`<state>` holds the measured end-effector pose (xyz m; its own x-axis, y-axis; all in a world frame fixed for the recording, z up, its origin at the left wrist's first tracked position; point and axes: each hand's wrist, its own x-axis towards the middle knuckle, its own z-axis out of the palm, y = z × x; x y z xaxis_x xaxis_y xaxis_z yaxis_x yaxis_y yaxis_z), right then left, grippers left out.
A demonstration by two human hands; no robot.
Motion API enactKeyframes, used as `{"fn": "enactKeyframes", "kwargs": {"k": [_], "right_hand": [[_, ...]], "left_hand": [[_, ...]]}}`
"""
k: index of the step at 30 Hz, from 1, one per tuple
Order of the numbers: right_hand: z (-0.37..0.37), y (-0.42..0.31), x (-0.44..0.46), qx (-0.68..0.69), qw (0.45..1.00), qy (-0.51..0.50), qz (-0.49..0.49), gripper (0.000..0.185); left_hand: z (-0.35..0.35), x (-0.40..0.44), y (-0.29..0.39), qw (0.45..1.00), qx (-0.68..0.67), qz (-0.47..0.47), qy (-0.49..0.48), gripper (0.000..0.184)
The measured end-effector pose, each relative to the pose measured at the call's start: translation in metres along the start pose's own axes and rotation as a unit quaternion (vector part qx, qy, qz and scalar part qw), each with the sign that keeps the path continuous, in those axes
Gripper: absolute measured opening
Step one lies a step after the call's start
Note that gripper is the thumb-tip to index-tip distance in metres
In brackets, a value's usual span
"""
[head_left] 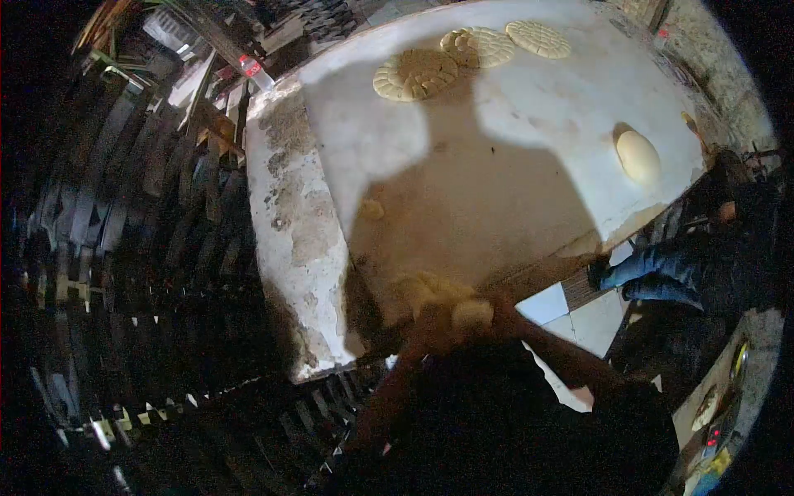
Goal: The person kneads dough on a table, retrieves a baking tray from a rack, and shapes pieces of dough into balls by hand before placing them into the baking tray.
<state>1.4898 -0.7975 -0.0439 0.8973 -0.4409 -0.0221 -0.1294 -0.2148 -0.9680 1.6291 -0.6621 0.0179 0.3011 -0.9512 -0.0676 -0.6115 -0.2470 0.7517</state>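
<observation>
Dough [437, 289] lies in shadow at the near edge of the counter [364, 124], with the left hand [428, 318] and right hand [499, 307] at it; whether the fingers are apart, together or clamped on it, I cannot tell in this dark. Three flat rounds [415, 76] near the far edge bear patterned tops and look shaped. An oval lump [638, 157] towards the right is smooth, so it and the shadowed dough seem unpatterned yet. The dough's long axis appears to run left to right, its right end slanting nearer; no front shows.
</observation>
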Motion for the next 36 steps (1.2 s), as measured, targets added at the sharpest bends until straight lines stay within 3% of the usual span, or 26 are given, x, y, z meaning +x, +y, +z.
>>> {"fn": "enactKeyframes", "kwargs": {"k": [3,6,9,11,12,13,16,20,23,25,26,28,30,33,36], "right_hand": [[-0.039,-0.06,0.01,-0.008,0.989,0.086,-0.116,0.053],[-0.07,-0.118,0.015,-0.053,0.989,0.042,-0.133,0.046],[-0.061,-0.059,0.021,-0.21,0.972,0.01,-0.109,0.036],[-0.045,-0.011,0.009,-0.297,0.951,-0.02,-0.08,0.03],[-0.041,0.001,-0.001,-0.338,0.938,-0.039,-0.065,0.027],[-0.042,0.006,-0.009,-0.284,0.948,-0.146,-0.001,0.034],[-0.074,-0.009,0.011,-0.238,0.925,-0.295,-0.017,0.047],[-0.134,0.004,0.107,-0.055,0.997,-0.052,-0.01,0.05],[-0.146,0.087,0.15,-0.109,0.984,0.125,0.069,0.043],[-0.139,0.081,0.131,-0.046,0.971,0.195,0.128,0.055],[-0.122,0.062,0.114,0.22,0.928,0.231,0.194,0.055],[-0.113,0.055,0.11,0.451,0.83,0.219,0.246,0.057],[-0.11,0.074,0.114,0.42,0.859,0.164,0.243,0.064],[-0.105,0.097,0.125,0.32,0.921,0.086,0.206,0.066],[-0.095,0.104,0.115,0.173,0.974,0.005,0.143,0.064]], "left_hand": [[-0.026,0.032,0.013,0.999,0.001,0.046,-0.005,0.044],[-0.044,0.047,0.035,0.992,-0.008,0.126,0.02,0.039],[-0.042,0.039,0.039,0.974,0.017,0.22,0.041,0.034],[-0.005,0.048,0.007,0.98,0.063,0.189,-0.024,0.03],[0.018,0.05,-0.009,0.987,0.057,0.104,-0.11,0.03],[0.036,0.04,-0.022,0.985,0.046,0.116,-0.116,0.031],[0.035,0.031,-0.019,0.991,0.029,0.107,-0.068,0.036],[-0.02,0.121,-0.031,0.991,0.112,-0.016,0.066,0.048],[-0.027,0.214,-0.088,0.965,0.235,-0.07,0.089,0.062],[-0.038,0.266,-0.109,0.937,0.318,-0.092,0.114,0.071],[-0.041,0.277,-0.1,0.97,0.225,-0.041,0.085,0.076],[-0.031,0.286,-0.067,0.998,0.021,0.055,0.03,0.085],[0.012,0.281,-0.049,0.982,0.15,0.071,-0.084,0.094],[0.008,0.286,-0.039,0.973,0.129,0.011,-0.192,0.088],[0.007,0.219,-0.04,0.987,0.08,-0.03,-0.137,0.081]]}}
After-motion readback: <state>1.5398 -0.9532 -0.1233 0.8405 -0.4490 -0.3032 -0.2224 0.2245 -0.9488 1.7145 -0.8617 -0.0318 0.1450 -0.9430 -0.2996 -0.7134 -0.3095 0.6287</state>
